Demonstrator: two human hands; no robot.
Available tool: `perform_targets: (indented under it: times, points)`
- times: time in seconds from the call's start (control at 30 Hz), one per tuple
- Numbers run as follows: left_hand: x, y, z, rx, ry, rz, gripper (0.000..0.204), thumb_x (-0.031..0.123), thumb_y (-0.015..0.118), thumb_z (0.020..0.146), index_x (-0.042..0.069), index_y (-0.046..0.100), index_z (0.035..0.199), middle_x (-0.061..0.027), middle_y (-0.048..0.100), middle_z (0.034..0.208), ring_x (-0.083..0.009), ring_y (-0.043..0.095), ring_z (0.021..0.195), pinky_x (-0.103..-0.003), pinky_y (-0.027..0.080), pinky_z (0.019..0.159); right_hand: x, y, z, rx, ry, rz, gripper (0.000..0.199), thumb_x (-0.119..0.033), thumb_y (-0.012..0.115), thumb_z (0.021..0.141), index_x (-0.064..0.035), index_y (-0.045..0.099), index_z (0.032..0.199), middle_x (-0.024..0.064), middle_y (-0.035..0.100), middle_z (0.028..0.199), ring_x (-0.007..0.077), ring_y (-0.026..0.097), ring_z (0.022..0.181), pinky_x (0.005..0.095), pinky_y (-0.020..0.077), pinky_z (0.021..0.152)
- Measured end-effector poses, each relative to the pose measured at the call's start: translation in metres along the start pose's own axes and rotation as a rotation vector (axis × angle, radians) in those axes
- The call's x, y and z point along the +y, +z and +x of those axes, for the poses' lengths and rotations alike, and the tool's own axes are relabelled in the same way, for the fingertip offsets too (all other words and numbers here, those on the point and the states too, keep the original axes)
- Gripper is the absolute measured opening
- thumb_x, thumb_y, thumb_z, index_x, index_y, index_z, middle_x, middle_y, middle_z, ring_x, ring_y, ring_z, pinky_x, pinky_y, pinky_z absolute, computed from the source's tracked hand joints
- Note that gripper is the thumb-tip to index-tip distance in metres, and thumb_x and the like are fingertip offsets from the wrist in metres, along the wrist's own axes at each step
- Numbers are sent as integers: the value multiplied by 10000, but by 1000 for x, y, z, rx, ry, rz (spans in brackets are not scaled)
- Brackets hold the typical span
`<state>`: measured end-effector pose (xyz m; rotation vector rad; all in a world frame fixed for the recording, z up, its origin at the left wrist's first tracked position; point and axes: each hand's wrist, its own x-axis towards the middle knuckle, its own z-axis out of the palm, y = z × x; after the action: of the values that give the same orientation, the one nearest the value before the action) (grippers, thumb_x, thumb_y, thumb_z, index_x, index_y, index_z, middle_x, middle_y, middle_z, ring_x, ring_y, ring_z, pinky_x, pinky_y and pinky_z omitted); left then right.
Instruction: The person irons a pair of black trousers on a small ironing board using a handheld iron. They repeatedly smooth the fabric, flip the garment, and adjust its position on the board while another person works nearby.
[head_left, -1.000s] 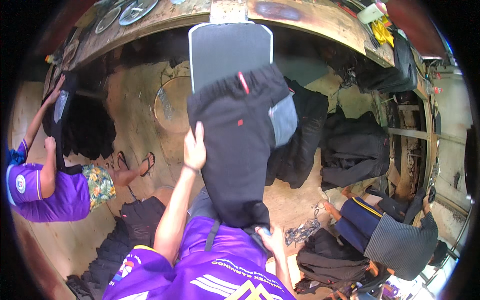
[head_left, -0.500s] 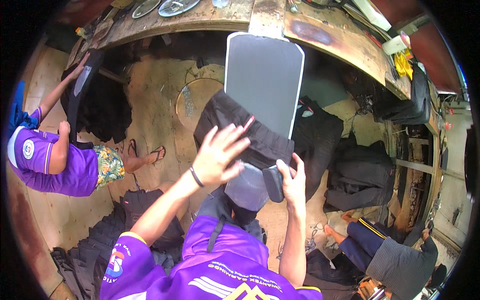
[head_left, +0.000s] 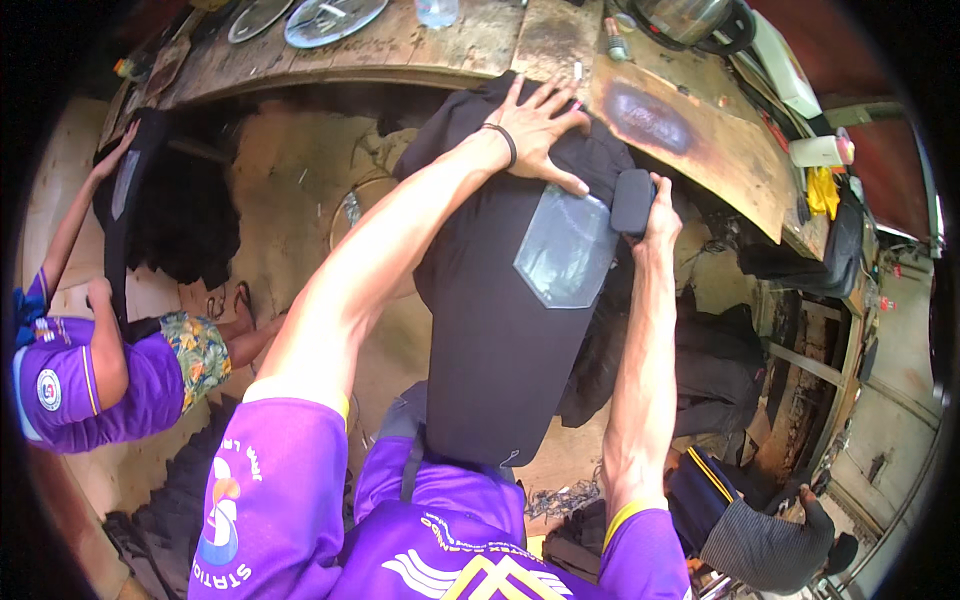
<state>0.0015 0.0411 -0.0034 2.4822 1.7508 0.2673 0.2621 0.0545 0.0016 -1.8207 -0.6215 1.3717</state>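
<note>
Black trousers [head_left: 490,350] are drawn over a long board that reaches from the bench toward my lap. My left hand [head_left: 540,125] lies on the far part of the cloth with its fingers spread. In my right hand [head_left: 660,215] is a dark grey rounded block [head_left: 632,202], gripped at the right edge of the trousers. Between my hands, a see-through, pocket-shaped plastic template [head_left: 568,250] rests on the cloth. Its upper edge is close to my left thumb and its right side is close to the block. The board is hidden under the cloth.
A wooden workbench [head_left: 420,50] curves across the far side, with round lids [head_left: 335,18] and a scorched patch [head_left: 648,115]. At left, a co-worker in a purple shirt [head_left: 75,370] handles dark cloth. Another person [head_left: 765,535] sits at lower right. Dark garments [head_left: 715,365] lie about.
The trousers have been pulled far up over the board, covering its grey face. Both hands have moved away from me toward the bench. The template and block have moved farther up too.
</note>
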Motion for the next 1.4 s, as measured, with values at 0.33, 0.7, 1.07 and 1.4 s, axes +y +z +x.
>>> perform_targets:
  times: [0.33, 0.7, 1.07, 1.4]
  points:
    - [4, 5, 7, 98, 267, -181, 836, 732, 711, 882, 89, 637, 1410, -170, 587, 1498, -346, 466, 1508, -590, 258, 1311, 124, 29, -242, -125, -1331, -960, 577, -435, 946, 780, -25, 709, 1110, 114, 706, 995, 313, 679, 882, 428, 568, 771]
    - [4, 3, 36, 58, 281, -191, 830, 907, 634, 799, 86, 759, 797, -142, 746, 867, -319, 731, 962, -455, 593, 788, 73, 67, -164, -131, -1205, -1022, 482, -383, 917, 777, -46, 649, 994, 138, 632, 907, 342, 640, 846, 472, 539, 736]
    - [14, -5, 25, 119, 174, -45, 823, 938, 575, 813, 148, 802, 820, -63, 780, 891, -235, 703, 1077, -454, 514, 934, 94, 43, -244, -586, -1270, -895, 486, -342, 921, 724, -68, 698, 1058, 94, 645, 910, 297, 643, 848, 430, 511, 733]
    - [15, -1, 28, 128, 103, 42, 816, 932, 602, 790, 164, 804, 980, -47, 753, 1113, -236, 654, 1172, -482, 453, 1009, 164, -5, -299, -401, -1166, -917, 532, -400, 951, 735, -66, 727, 1085, 80, 649, 957, 274, 646, 885, 406, 510, 763]
